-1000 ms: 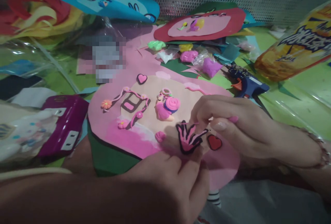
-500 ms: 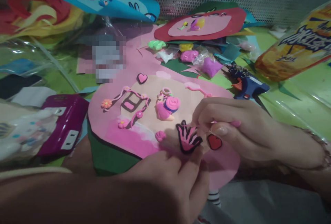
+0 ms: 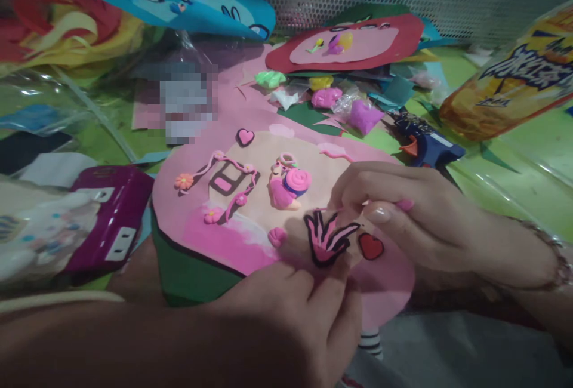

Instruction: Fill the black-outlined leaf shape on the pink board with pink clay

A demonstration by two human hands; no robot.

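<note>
My right hand pinches a piece of pink clay, whose end pokes out above the thumb. Just below its fingertips is a black-outlined pink hand-like shape, with a thin pink strand across its upper tips. My left hand rests on the pink paper cutout, its fingers bent and one fingertip at the base of that shape. A red heart lies under my right hand. On the beige middle sit a clay snail, a pink clay shell and a flowered clay vine.
Behind the cutout are lumps of coloured clay and a blue glue gun. A yellow drink bottle leans at right. At left lie a purple case and plastic bags. Blue and red cutouts stand along the mesh.
My right fingertips have shifted slightly up and left, uncovering the right-hand tip of the black-outlined shape. My left hand has stayed in place.
</note>
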